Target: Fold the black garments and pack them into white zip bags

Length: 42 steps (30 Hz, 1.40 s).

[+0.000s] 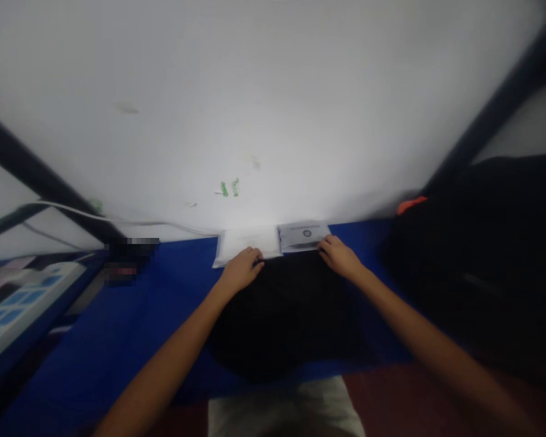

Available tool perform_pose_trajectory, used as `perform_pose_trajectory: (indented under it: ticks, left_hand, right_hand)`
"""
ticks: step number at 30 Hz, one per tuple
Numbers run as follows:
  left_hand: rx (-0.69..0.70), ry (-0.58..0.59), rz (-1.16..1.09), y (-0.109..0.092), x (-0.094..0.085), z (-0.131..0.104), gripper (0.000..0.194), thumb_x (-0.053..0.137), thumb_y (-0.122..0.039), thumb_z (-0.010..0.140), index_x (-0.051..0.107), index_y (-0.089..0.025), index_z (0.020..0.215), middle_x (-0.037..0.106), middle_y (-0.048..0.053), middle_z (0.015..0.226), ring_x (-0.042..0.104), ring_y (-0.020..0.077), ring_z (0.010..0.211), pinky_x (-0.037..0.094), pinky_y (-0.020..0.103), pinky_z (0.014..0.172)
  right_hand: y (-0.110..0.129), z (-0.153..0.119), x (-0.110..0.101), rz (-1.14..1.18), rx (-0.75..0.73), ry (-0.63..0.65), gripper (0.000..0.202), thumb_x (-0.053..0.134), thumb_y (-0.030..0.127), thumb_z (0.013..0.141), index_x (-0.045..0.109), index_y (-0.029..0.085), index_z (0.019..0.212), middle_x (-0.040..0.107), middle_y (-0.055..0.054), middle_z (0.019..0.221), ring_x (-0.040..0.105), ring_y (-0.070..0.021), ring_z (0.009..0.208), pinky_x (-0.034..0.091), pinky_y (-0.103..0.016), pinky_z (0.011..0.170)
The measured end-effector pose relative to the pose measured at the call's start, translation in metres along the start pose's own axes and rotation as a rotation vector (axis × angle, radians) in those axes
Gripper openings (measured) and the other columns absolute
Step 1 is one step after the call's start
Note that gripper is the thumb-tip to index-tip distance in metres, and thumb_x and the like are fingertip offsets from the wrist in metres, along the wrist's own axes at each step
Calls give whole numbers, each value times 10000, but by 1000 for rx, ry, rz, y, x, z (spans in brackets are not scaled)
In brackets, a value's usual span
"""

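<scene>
A black cloth [291, 315] lies on the blue-covered surface in front of me, its details lost in the dark. My left hand [242, 269] is closed on the cloth's far left corner, fingers pinched together. At the far right corner, my right hand [340, 256] pinches the same cloth. Just beyond the left hand is a white plastic packet [246, 240]. Beside it, close to the right fingertips, lies a second packet [304, 233] with grey print and a round dark mark.
A white wall [273, 109] rises behind the blue surface [164, 315]. Dark slanted posts stand left and right. A large black heap [486, 261] with an orange bit fills the right. A pale cable [118, 220] runs along the wall. A white-and-blue item [27, 303] is at left.
</scene>
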<state>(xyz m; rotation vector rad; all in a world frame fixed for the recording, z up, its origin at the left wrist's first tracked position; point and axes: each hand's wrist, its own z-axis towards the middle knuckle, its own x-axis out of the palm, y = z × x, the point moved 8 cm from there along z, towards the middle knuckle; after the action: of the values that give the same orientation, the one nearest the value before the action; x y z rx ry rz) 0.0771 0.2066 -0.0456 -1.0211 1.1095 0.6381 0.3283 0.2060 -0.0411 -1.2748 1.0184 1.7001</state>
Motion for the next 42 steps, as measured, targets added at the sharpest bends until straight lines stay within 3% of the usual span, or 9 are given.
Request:
perform_pose_trajectory:
  ticks: [6,10,15,18,21,24,29,37,42]
  left_hand:
    - [60,-117,-205,-13,-29,-20,96,514,-245,876,554,-198,950,615,33,917,582,176,826,469,305,764]
    - [202,-104,-239,-36,-40,-56,126,499,-211,865,563,-208,973,612,38,970,571,179,897,470,320,823]
    - [389,78,-120,-65,-16,-100,162,471,-146,879,600,-197,963,635,52,960,567,194,935,440,345,864]
    - [413,72,-99,-66,-11,-114,185,464,-177,918,630,-203,996,650,62,1025,573,196,984,432,350,893]
    - [313,-90,-67,-45,-23,-122,195,470,-233,940,638,-215,1037,649,74,1097,570,212,1053,426,371,938]
    - [-25,-297,43,5,-38,-133,247,499,-334,927,603,-196,1103,630,108,1134,568,264,1079,430,422,949]
    - [-452,-128,-84,66,-21,-156,513,513,-542,880,476,-205,1265,644,65,1009,653,238,862,508,344,720]
    - [-408,-85,252,30,-51,-149,341,421,-351,961,491,-250,1279,662,43,945,621,226,930,439,291,652]
    - [-320,18,392,22,-45,-140,251,434,-374,960,617,-216,1027,659,74,947,574,263,1005,413,298,639]
  right_hand:
    - [6,-26,-38,169,-115,-137,147,446,192,909,573,189,981,611,-98,976,565,-235,957,480,-357,844]
    - [22,-66,-61,242,-214,-84,164,439,188,907,567,214,1005,609,-81,979,583,-216,934,488,-348,819]
    - [41,-105,-46,156,-234,136,219,429,154,902,603,221,1016,608,-71,971,593,-202,898,489,-315,741]
    - [47,-113,-30,120,-240,198,212,439,181,906,629,219,991,613,-73,968,597,-202,871,493,-316,722]
    - [50,-112,-23,97,-235,198,212,434,267,945,640,218,947,614,-69,932,598,-200,827,492,-315,693]
    - [52,-107,-26,72,-217,158,252,418,328,970,634,216,905,611,-64,878,602,-200,796,483,-310,665]
    - [67,-95,-35,62,-224,114,267,401,340,987,612,199,906,612,-63,860,608,-190,782,472,-302,675]
    - [131,-70,-44,139,-335,90,246,418,335,985,599,180,924,613,-64,891,603,-176,803,438,-274,676]
    - [149,-66,-35,154,-405,121,233,435,342,977,606,187,951,614,-58,899,602,-177,815,421,-268,659]
